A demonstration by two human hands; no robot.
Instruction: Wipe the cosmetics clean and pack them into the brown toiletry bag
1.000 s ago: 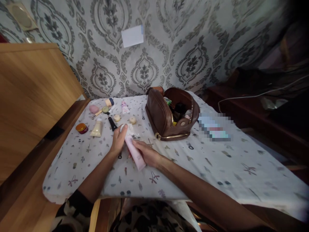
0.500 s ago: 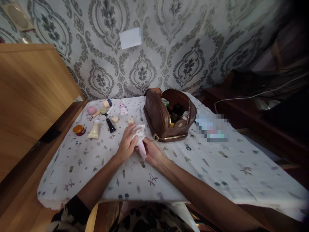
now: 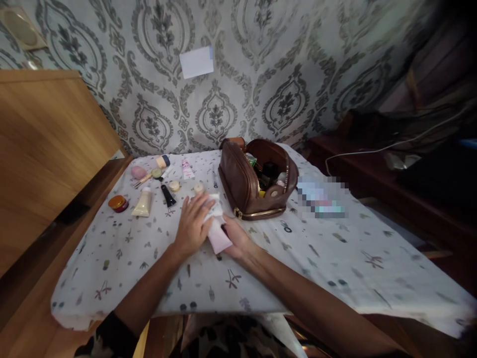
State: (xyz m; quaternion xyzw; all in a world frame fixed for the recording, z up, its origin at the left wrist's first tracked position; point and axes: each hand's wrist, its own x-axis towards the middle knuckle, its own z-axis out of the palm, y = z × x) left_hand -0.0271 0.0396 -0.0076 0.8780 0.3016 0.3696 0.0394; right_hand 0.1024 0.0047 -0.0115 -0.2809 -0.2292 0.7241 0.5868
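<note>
My right hand [image 3: 237,238] grips a pale pink squeeze tube [image 3: 219,240] from its right side, low over the table. Over the tube's upper part lies a crumpled white wipe [image 3: 213,205]. My left hand [image 3: 191,226] presses this wipe against the tube, its fingers curled across the top. Just beyond the left fingertips sits a small cream-coloured round jar [image 3: 198,188]. To the right of the hands, an open brown cosmetic bag [image 3: 238,181] stands unzipped, with several items inside.
Left on the patterned tablecloth [image 3: 122,263] lie a cream tube [image 3: 142,203], a black tube [image 3: 168,196], an orange-lidded jar [image 3: 118,203], a pink sponge [image 3: 138,172] and a pink-white tube [image 3: 187,169]. A blurred-out item [image 3: 322,196] lies right of the bag. A wooden panel [image 3: 48,149] borders the left.
The pink tube has turned so its broad flat end shows more, pointing toward me. My left hand has shifted slightly along the wipe. The view has moved a little.
</note>
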